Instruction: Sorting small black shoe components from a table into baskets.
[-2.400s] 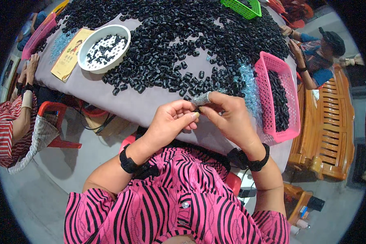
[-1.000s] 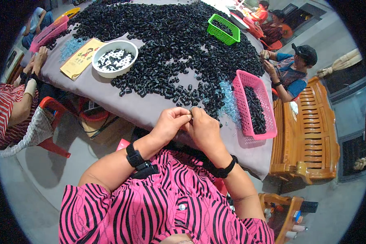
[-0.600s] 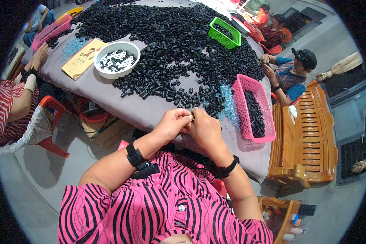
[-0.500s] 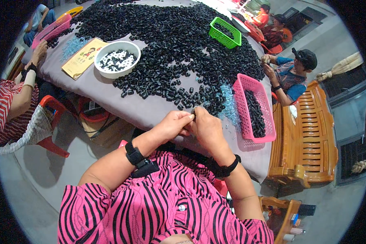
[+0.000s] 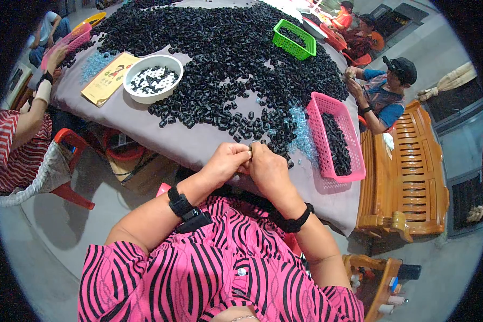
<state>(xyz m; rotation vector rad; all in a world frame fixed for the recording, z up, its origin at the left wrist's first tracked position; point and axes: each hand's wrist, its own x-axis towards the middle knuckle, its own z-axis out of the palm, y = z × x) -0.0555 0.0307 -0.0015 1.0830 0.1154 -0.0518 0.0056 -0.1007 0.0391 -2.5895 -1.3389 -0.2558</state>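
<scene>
Just over the near edge of the table, my left hand (image 5: 228, 161) and my right hand (image 5: 269, 170) meet fingertip to fingertip. Both are closed in a pinch, and what they hold is too small and hidden to name. Beyond them spreads a wide heap of small black plastic pieces (image 5: 214, 70). Right of my right hand lies a pile of small clear bluish pieces (image 5: 301, 137). Beside that pile stands a pink perforated basket (image 5: 354, 153) with many black pieces in it.
A white bowl (image 5: 178, 80) with black pieces stands at left, beside a yellow printed booklet (image 5: 99, 86). A green basket (image 5: 306, 53) sits farther back. People work round the table, one in a striped shirt (image 5: 21, 145) at left, another in a dark cap (image 5: 402, 72) at right.
My hands stay pinched together and have shifted slightly; the fingers are a little differently placed. At left, the other person's hand has risen to the far pink basket.
</scene>
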